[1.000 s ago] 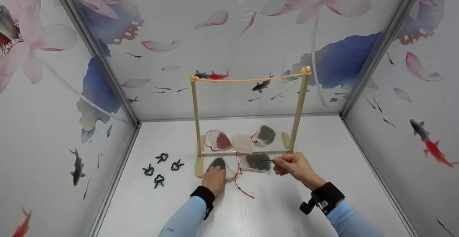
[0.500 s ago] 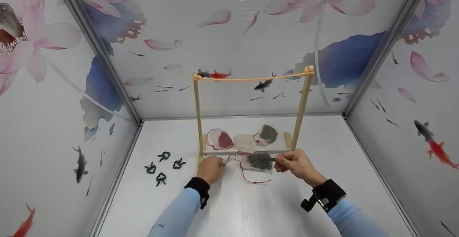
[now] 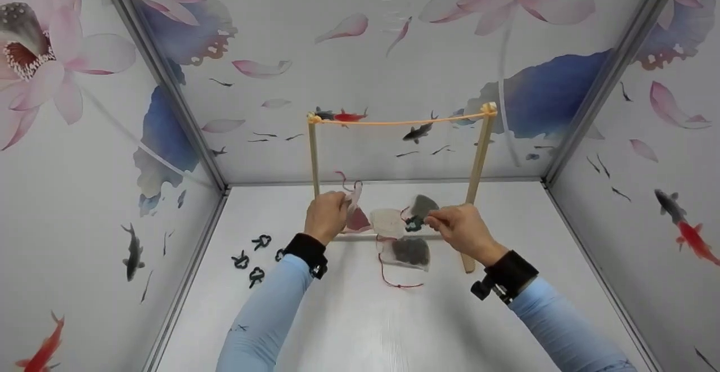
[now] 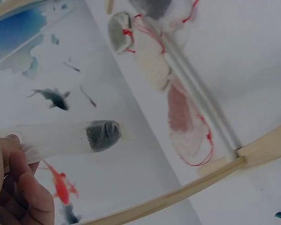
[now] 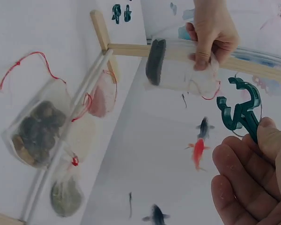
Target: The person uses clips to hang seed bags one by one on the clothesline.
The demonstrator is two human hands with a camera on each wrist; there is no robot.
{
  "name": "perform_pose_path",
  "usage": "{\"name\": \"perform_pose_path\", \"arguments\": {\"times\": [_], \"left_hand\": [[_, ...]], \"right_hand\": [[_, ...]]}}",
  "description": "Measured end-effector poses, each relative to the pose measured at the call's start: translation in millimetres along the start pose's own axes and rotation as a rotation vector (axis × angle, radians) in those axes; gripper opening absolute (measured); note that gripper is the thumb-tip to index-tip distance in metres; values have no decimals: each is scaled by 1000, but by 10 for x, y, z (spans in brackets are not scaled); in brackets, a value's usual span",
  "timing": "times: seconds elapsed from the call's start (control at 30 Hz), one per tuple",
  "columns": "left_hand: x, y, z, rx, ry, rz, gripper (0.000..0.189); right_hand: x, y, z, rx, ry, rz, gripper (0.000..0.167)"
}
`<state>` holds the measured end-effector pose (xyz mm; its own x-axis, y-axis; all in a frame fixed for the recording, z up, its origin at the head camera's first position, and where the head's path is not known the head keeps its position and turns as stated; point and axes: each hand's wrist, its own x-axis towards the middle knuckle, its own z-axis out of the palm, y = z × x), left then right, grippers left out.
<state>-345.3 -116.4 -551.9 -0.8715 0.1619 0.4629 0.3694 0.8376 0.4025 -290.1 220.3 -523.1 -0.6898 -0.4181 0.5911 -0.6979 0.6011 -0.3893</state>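
My left hand [image 3: 326, 217] pinches the gathered top of a sheer drawstring pouch [image 5: 180, 58], which hangs with dark contents at its bottom. Behind that hand rises the left post of a wooden frame [image 3: 314, 158] with an orange string [image 3: 394, 122] tied across its top. Thumb and fingers of my right hand [image 3: 464, 231] hold a dark green plastic clip [image 5: 246, 108] by its handle end; its curved jaws point away from the hand. In the head view the clip is in front of a pouch with green contents [image 3: 424, 206]. Pouch and clip are apart.
More drawstring pouches lie around the frame's lower bar [image 3: 360, 238]: one with reddish contents [image 3: 358, 223], a pale one [image 3: 388, 223] and one with dark chunks [image 3: 410, 252]. Several green clips [image 3: 256, 276] lie on the white table at left. Printed panels enclose the back and sides.
My left hand has picked the pouch up from the table and raised it away from me, beside the left post. My right hand has lifted the clip upward from near the dark-chunk pouch.
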Motion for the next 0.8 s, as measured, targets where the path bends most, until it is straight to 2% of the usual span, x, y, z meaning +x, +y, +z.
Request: {"name": "perform_pose_path", "arguments": {"times": [0.13,0.3,0.43,0.53,0.63,0.8], "left_hand": [[198,97,-242,-19,69,21,28],[366,184,-531,-15,139,52,27],[486,224,-696,-11,179,83,24],[580,258,-802,-13,205,99,24],[655,294,-908,-6,229,107,26],[749,356,-1052,-3,247,101,26]], "right_hand": [[285,-68,-72,-80,20,-121,6],[700,-210,-161,-185,29,-253,9],[1102,-325,-265,-282,28,-372,14],[1399,-405,-350,-349,59,-438,16],[1659,-483,-409,-375,83,-450,18],[1992,-584,-436,-381,68,-404,20]]}}
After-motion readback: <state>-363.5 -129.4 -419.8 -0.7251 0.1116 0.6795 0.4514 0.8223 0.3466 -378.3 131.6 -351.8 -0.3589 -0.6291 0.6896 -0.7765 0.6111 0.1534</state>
